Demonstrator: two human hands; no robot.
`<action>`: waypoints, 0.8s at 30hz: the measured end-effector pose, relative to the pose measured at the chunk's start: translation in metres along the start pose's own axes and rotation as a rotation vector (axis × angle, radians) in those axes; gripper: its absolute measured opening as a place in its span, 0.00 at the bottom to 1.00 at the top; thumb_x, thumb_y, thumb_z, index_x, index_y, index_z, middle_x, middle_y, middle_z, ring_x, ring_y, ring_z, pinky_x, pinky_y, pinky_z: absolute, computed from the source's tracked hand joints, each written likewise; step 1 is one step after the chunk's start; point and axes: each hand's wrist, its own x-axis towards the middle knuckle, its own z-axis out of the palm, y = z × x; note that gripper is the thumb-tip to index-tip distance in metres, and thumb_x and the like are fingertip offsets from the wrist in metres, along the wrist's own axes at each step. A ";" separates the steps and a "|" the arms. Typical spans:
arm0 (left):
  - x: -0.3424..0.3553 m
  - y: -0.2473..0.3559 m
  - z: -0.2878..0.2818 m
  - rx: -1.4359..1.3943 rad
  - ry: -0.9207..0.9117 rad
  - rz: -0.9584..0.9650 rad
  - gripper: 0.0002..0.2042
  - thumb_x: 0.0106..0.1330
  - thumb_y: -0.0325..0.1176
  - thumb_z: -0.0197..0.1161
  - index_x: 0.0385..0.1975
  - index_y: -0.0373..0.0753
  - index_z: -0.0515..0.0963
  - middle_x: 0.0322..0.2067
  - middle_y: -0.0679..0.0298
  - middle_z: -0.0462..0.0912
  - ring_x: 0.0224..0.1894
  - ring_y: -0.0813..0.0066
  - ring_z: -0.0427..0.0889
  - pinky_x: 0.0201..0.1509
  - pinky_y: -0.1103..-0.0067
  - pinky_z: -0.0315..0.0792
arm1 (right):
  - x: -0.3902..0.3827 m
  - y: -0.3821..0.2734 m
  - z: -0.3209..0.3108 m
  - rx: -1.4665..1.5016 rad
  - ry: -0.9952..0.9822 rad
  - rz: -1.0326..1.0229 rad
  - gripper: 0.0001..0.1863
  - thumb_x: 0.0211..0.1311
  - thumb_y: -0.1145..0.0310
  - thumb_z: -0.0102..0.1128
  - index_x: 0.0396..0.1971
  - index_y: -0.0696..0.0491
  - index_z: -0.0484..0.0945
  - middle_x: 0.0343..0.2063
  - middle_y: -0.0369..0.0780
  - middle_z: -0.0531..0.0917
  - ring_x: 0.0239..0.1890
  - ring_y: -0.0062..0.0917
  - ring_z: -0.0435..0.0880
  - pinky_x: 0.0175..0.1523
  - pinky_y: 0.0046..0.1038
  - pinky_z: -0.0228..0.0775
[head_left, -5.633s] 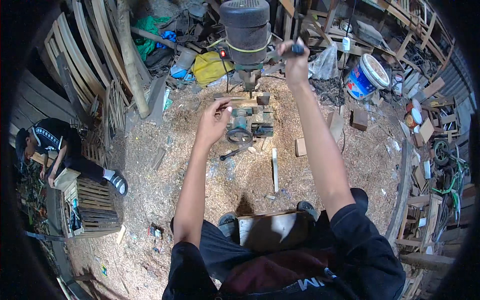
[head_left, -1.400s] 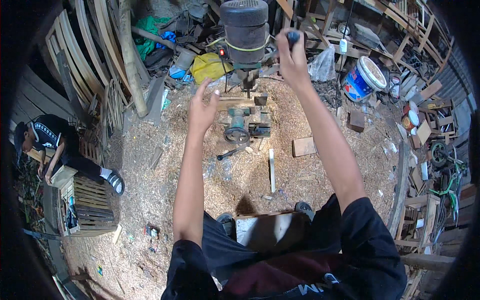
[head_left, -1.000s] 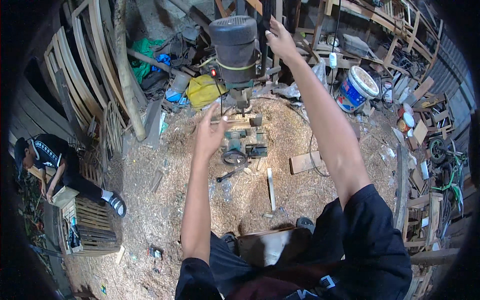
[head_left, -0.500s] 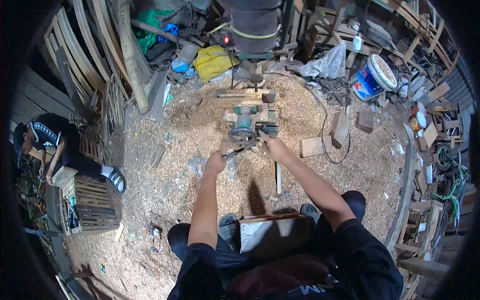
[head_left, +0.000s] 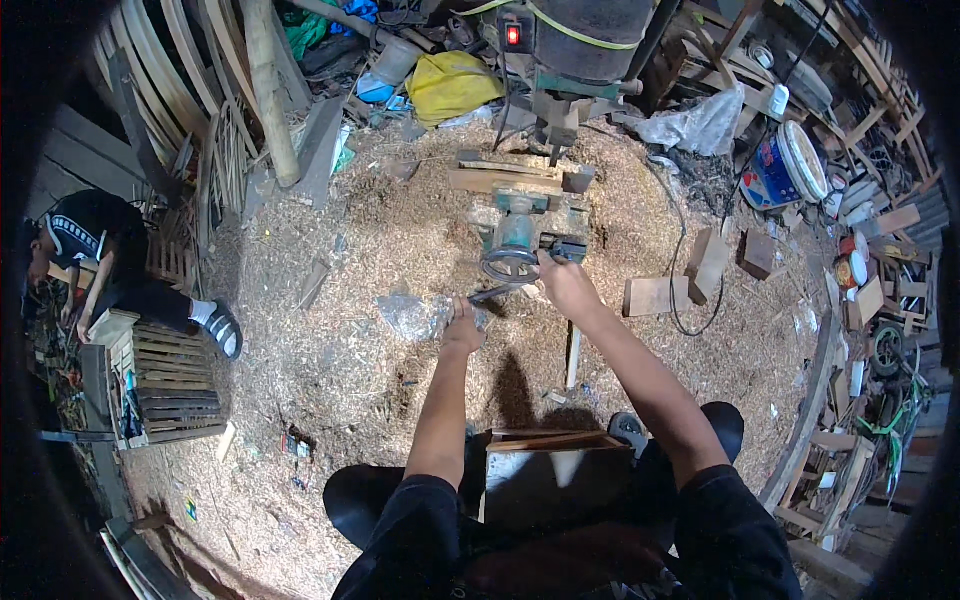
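Note:
My left hand (head_left: 462,328) is closed around the near end of a dark bar-shaped lever (head_left: 492,293), which slants up toward the machine. On the right side of the round handwheel (head_left: 510,266), my right hand (head_left: 565,285) has its fingers curled at the rim. The handwheel belongs to a green metal vise table (head_left: 518,230). Across the far side of that table lies a long piece of wood (head_left: 500,178). Above it, the machine's bit (head_left: 555,155) points down from the dark machine head (head_left: 585,50); whether it touches the wood cannot be made out.
Wood shavings (head_left: 380,250) cover the floor. Wooden blocks (head_left: 708,265) and a cable lie right of the machine, beyond them a paint bucket (head_left: 785,165). A wooden box (head_left: 560,480) stands between my legs. At left, another person (head_left: 95,255) bends beside a slatted crate (head_left: 175,385).
The view has shifted, so the machine appears farther right. My right fingers look more curled at the wheel; my left hand keeps hold of the lever. The other person bends lower.

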 end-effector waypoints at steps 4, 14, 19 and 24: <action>0.005 0.007 -0.001 -0.050 -0.110 -0.028 0.54 0.59 0.46 0.64 0.73 0.34 0.29 0.75 0.53 0.29 0.77 0.56 0.35 0.78 0.66 0.42 | 0.000 -0.001 0.006 0.017 0.157 -0.069 0.17 0.65 0.73 0.54 0.52 0.63 0.75 0.31 0.59 0.82 0.30 0.50 0.84 0.36 0.44 0.78; 0.022 0.001 0.013 0.000 -0.096 -0.054 0.61 0.53 0.48 0.69 0.72 0.34 0.24 0.75 0.49 0.28 0.77 0.57 0.35 0.78 0.68 0.42 | 0.001 -0.001 0.002 0.027 0.119 -0.093 0.20 0.64 0.73 0.53 0.54 0.65 0.73 0.32 0.61 0.81 0.32 0.51 0.84 0.40 0.43 0.78; 0.037 -0.002 0.031 0.005 -0.091 -0.035 0.57 0.56 0.48 0.65 0.72 0.33 0.26 0.74 0.45 0.33 0.76 0.55 0.44 0.76 0.71 0.50 | 0.004 0.000 0.003 -0.063 0.026 -0.075 0.25 0.59 0.77 0.51 0.59 0.67 0.67 0.29 0.58 0.82 0.33 0.49 0.84 0.40 0.43 0.79; 0.011 -0.018 0.019 -0.167 -0.098 -0.021 0.54 0.57 0.50 0.65 0.73 0.35 0.34 0.74 0.48 0.42 0.76 0.52 0.46 0.77 0.69 0.46 | 0.003 0.002 0.008 0.054 0.050 -0.057 0.26 0.61 0.74 0.51 0.61 0.62 0.67 0.31 0.58 0.82 0.35 0.50 0.84 0.42 0.46 0.77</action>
